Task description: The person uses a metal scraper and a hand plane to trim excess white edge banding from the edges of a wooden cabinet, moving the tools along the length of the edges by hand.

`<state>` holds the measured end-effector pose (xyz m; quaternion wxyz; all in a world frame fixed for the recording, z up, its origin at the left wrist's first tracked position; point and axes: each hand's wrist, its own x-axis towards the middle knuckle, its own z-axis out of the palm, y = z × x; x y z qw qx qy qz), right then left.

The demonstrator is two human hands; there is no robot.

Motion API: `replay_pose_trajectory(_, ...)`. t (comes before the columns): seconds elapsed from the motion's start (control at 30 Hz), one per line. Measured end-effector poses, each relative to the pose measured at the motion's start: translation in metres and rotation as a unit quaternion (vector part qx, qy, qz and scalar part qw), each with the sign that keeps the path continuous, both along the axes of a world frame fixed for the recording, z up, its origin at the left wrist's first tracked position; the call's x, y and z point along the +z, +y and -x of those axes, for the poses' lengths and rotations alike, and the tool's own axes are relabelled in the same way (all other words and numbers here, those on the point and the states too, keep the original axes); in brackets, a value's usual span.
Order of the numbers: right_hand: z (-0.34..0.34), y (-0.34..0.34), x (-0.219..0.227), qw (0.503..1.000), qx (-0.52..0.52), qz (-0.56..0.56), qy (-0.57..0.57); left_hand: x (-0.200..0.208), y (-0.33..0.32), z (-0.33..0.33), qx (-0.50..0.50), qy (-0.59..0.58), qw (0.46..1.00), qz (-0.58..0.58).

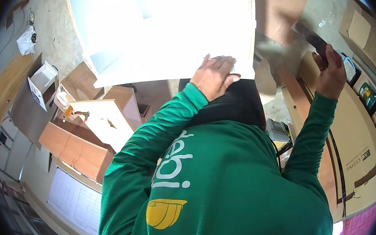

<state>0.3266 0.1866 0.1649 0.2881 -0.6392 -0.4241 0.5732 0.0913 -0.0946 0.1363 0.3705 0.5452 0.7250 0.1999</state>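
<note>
Person in green (246, 170) rests an unclenched left hand (213, 76) on a flat white panel (190, 41), upper centre, seemingly steadying it, right hand (331, 77) grasping a dark flat-ended tool (313, 40), right.

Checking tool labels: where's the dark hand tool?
Head view, upper right: the dark hand tool is in the right hand, to the right of the white panel.

White panel (181, 37): far end cut off by upper edge. Dark tool (311, 37) in right hand (332, 78): blurred, type indeterminate. Paper drawing (75, 201): markings too small to read.
</note>
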Motion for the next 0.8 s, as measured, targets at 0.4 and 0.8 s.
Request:
replay_pose_trajectory(0.4, -0.010, -0.021, -0.007, 0.881, -0.012, 0.164, 0.443, 0.003, -0.088, 0.092, -0.040, 0.107, 0.988, 0.102)
replay_pose_trajectory(0.8, -0.009, -0.087, 0.115, 0.967, 0.043, 0.088, 0.236, -0.026, -0.007, -0.002, -0.129, 0.105, 0.986, 0.003)
